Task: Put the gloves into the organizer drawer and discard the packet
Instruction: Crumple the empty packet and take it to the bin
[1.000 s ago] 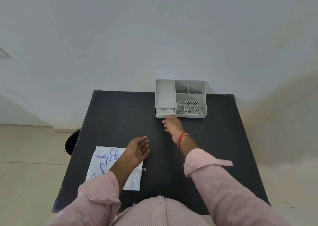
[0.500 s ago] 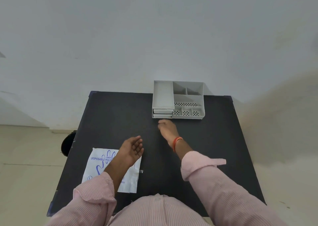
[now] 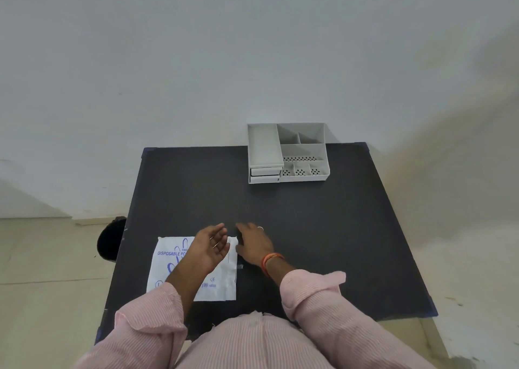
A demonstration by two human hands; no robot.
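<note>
The flat white plastic glove packet with blue printing (image 3: 193,270) lies on the near left part of the black rectangular table (image 3: 337,228). The left forearm crosses it and hides much of the lettering, so only "DISPOSABLE PO" and a few small marks read clearly. The left hand (image 3: 213,246) hovers over the packet's far right corner, palm turned up and inward, fingers loosely spread, holding nothing. The right hand (image 3: 254,243) lies palm down just beside it at the packet's right edge, fingers extended; whether its fingertips touch or pinch the packet is hard to tell.

The grey plastic desk organizer (image 3: 303,155) stands well apart at the table's far edge against the wall, its drawers (image 3: 265,173) at the front left pushed in. No gloves show. A dark round object (image 3: 111,239), half hidden behind the table's left edge, sits on the floor.
</note>
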